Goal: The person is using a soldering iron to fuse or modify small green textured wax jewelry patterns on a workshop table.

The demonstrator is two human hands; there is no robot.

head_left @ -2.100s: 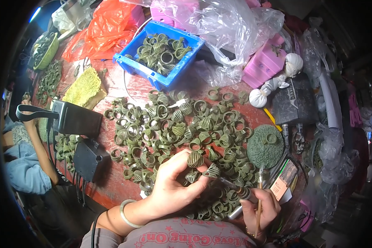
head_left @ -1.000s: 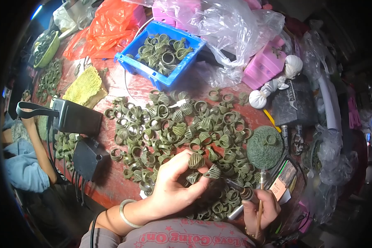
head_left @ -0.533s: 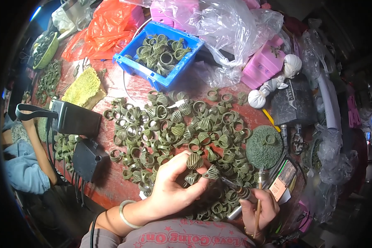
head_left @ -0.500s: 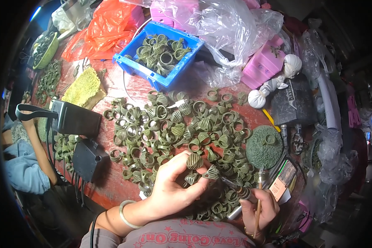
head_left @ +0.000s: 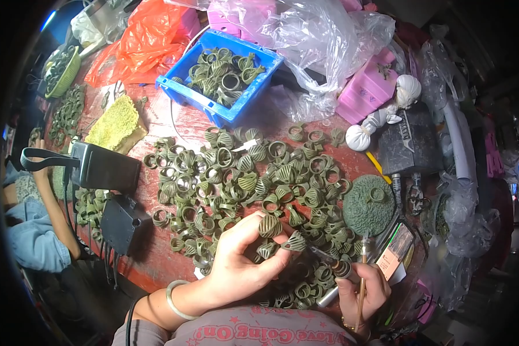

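Green, ribbed rings (head_left: 269,227) are sitting in my left hand (head_left: 243,262), three of them showing; my thumb and fingers are clamping on them, just above the near part of the heap, and one is jutting out toward my right side. My right hand (head_left: 364,291) is gripping a pen-like tool (head_left: 341,267) whose thin tip is pointing left at that outermost ring; whether they are touching, I cannot tell. A thin brown stick (head_left: 361,295) is also running through my right fingers, standing nearly upright. Beneath and beyond my hands, a wide heap of similar rings (head_left: 248,182) is spreading over the red bench (head_left: 166,266). Farther off, a blue tray (head_left: 243,106) is holding more of them, and to the right a round green pad (head_left: 366,214) is bearing a single ring (head_left: 378,195). On my left, a black box (head_left: 105,172) with a strap is standing near a yellow sponge (head_left: 115,124), while another person's arm (head_left: 60,216) is resting beyond the bench's left edge.
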